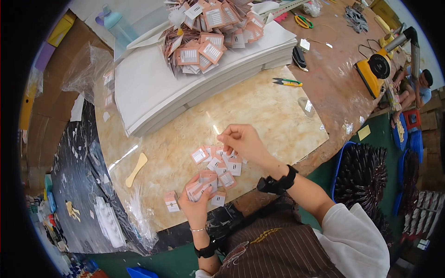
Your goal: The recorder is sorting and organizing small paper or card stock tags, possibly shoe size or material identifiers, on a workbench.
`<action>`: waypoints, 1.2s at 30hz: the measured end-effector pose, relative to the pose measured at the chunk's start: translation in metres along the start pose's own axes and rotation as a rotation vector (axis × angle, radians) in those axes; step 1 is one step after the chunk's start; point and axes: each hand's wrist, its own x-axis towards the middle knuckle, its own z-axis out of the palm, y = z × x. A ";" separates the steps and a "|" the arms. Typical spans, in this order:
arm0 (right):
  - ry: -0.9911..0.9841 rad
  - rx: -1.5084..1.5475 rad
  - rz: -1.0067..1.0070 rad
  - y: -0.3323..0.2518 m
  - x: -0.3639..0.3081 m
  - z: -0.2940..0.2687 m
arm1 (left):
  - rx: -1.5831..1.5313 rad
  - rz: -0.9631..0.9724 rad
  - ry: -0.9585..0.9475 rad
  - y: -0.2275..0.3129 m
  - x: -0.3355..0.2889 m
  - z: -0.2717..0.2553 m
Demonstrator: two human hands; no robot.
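Note:
My left hand (195, 206) is closed around a small bunch of pink-and-white hang tags (207, 181), low over the marble-patterned board. Farther off and to the right, my right hand (243, 142) is raised with thumb and forefinger pinched. Whatever sits in that pinch is too small to make out. Between and below both hands lie several loose hang tags (234, 167), some face up, some overlapping. A small pile of the same tags (171, 201) rests just left of my left hand.
A tall stack of white sheets (143, 88) carries a big heap of hang tags (213, 41). Thread snips (288, 82) lie at its right. A wooden spatula-shaped stick (136, 170) and clear plastic strands (141, 217) are on the left. A yellow-and-black machine (371, 74) and a seated person (419, 88) appear far right.

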 end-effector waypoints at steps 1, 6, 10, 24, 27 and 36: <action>0.031 -0.053 -0.037 -0.001 0.005 -0.007 | -0.125 -0.110 0.011 -0.006 0.003 0.000; 0.411 -0.827 -0.185 -0.010 -0.010 -0.043 | -0.017 -0.120 0.111 -0.017 0.012 0.004; 0.427 -1.010 -0.093 0.011 -0.018 -0.063 | 0.125 -0.068 0.198 -0.012 0.011 0.008; -0.020 0.092 0.003 -0.057 -0.069 -0.046 | -0.387 -0.105 -0.015 0.017 -0.002 -0.019; -0.276 -0.072 -0.098 -0.059 -0.086 -0.019 | -0.335 -0.085 -0.014 0.025 -0.008 -0.014; -0.326 -0.290 -0.099 -0.053 -0.077 0.047 | -0.173 0.059 0.138 0.040 -0.022 0.002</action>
